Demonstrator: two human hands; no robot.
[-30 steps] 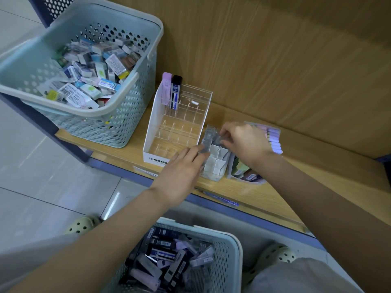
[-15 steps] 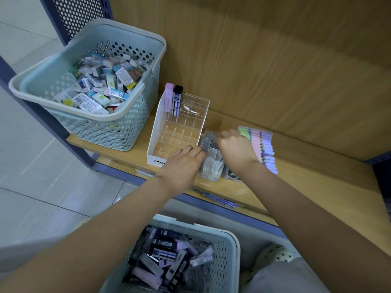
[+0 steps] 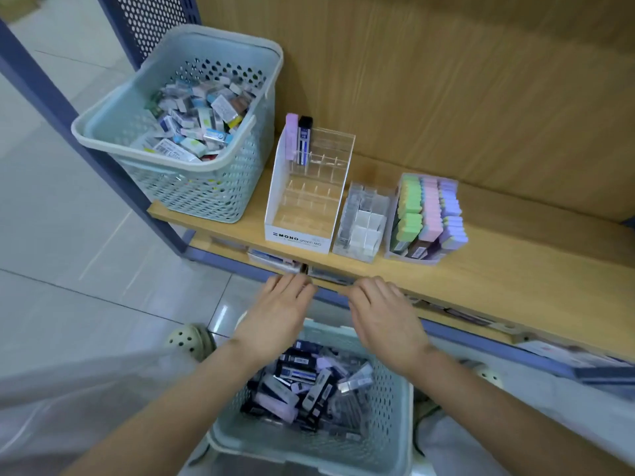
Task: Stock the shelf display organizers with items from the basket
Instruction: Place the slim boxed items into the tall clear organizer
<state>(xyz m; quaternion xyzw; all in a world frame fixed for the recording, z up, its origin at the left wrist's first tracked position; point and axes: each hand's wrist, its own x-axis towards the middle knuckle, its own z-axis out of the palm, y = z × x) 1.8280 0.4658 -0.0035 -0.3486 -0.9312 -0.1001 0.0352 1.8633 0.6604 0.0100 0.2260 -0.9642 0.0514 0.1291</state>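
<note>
My shelf basket (image 3: 192, 197) and lower basket (image 3: 391, 407) are pale teal, punched with rows of holes. The MONO organizer (image 3: 297, 237) is white with black lettering. The erasers (image 3: 429, 207) run pastel green, pink and lilac. The shelf (image 3: 515, 269) is light wood grain.

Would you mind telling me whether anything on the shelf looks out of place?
Nothing looks spilled or damaged. Only the front purple cases in the right-hand tray stand out: they seem to lean outward past its rim instead of standing straight.

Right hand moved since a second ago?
Yes. The right hand was at the clear organizer; now it is back toward the person, at the front edge of the shelf.
</note>
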